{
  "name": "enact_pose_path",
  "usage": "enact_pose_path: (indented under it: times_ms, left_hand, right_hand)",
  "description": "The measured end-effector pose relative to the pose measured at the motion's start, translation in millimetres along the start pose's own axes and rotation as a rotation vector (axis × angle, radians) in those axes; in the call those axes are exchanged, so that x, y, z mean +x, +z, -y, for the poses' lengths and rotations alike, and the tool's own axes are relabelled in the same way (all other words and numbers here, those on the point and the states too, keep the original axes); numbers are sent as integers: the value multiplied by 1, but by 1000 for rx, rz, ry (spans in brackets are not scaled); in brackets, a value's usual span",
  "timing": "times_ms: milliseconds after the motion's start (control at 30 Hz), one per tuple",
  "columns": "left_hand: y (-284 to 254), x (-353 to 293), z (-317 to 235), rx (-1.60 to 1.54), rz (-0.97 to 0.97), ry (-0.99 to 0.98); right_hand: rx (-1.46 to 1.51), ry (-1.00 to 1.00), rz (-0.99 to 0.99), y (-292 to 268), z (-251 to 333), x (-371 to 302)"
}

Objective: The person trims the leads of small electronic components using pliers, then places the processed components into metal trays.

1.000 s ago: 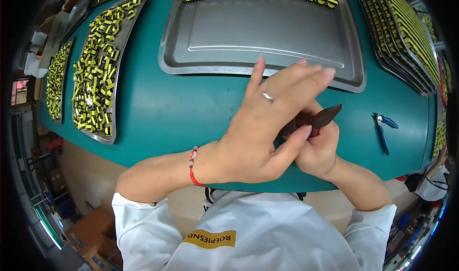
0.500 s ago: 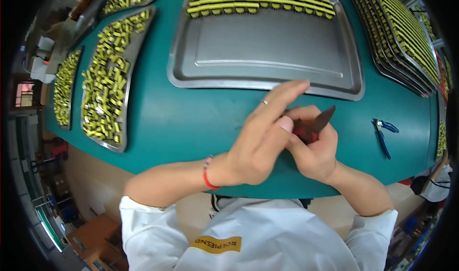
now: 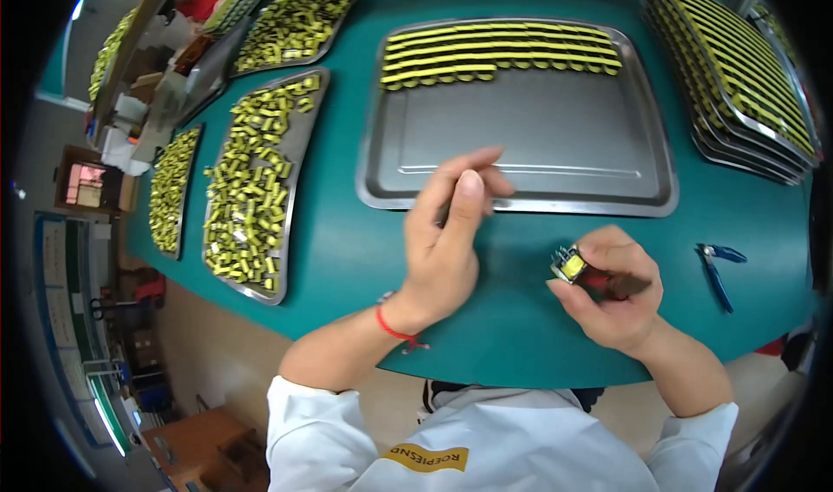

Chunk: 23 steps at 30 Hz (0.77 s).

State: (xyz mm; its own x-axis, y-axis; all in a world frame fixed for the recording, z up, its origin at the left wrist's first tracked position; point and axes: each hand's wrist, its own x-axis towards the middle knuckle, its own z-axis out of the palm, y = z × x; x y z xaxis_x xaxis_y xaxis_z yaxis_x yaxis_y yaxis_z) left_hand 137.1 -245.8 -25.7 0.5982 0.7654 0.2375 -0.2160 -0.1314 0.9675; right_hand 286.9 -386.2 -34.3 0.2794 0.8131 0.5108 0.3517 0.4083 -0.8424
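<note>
My right hand (image 3: 620, 292) is closed over the green table. Thumb and forefinger pinch a small yellow-and-black transformer (image 3: 570, 266), its thin metal pins facing left. In the same palm lies a red-handled tool (image 3: 599, 280) with a dark blade, largely covered by the fingers. My left hand (image 3: 447, 240), a red cord at its wrist, hovers by the near edge of a metal tray (image 3: 521, 199). Its thumb is bent against the curled fingers; a dark patch shows between them, too unclear to name. Rows of yellow-and-black transformers (image 3: 503, 49) line the tray's far part.
Left of the tray, a narrower tray (image 3: 285, 258) holds loose yellow pieces, with more such trays beside and behind it. Stacked trays (image 3: 737, 75) of rowed pieces stand at the far right. Blue-handled cutters (image 3: 716, 275) lie on the table (image 3: 347, 327) right of my hand.
My hands were together and have come apart, the left going left, the right staying right. The transformer now shows in my right fingertips. The whole view has shifted, so the trays appear lower and further right.
</note>
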Motion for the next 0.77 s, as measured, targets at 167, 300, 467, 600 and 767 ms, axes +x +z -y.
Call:
enact_pose_path:
  times_ms: [167, 300, 467, 600, 767]
  left_hand:
    - [12, -14, -2, -20, 87, -1]
    - [18, -18, 10, 18, 145, -18]
    - [16, -24, 20, 60, 197, -98]
    - [17, -23, 16, 59, 259, -103]
    - [12, -26, 24, -29, 256, -113]
  right_hand:
    - [-308, -346, -6, -14, -7, 10]
    - [-351, -373, -18, -13, -13, 8]
    - [-364, -427, 27, -10, -9, 10]
    - [-59, 91, -45, -12, -1, 6]
    - [82, 425, 41, -29, 14, 57]
